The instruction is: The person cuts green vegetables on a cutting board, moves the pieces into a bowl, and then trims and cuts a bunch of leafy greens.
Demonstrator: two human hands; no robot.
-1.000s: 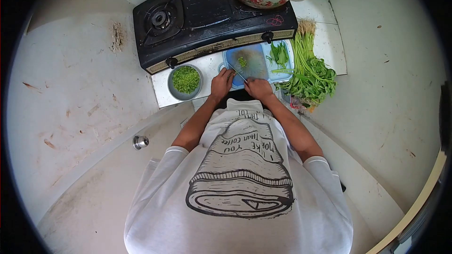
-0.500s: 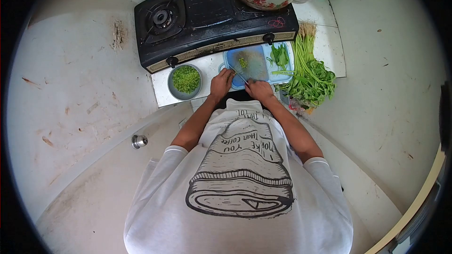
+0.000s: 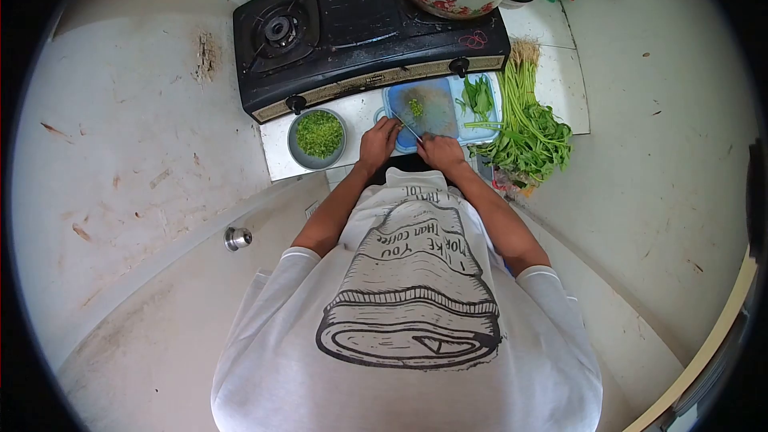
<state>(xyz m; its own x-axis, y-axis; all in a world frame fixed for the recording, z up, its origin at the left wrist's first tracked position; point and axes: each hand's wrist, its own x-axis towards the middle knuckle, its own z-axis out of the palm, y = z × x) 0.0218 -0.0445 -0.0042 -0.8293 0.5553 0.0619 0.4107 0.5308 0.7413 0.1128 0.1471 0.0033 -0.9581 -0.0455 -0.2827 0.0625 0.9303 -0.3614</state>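
Just above the middle of the frame, the right hand's (image 3: 440, 151) grip is closed on the knife (image 3: 409, 127) over the blue board (image 3: 439, 114). The left hand's (image 3: 379, 144) grip is too hidden to tell. Some bench (image 3: 358, 114) shows between board and bowl (image 3: 303, 161).

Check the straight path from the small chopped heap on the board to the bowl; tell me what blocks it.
The left hand, at the edge of the board, with the tip of the knife by its fingers. Nothing else visible lies between heap and bowl.
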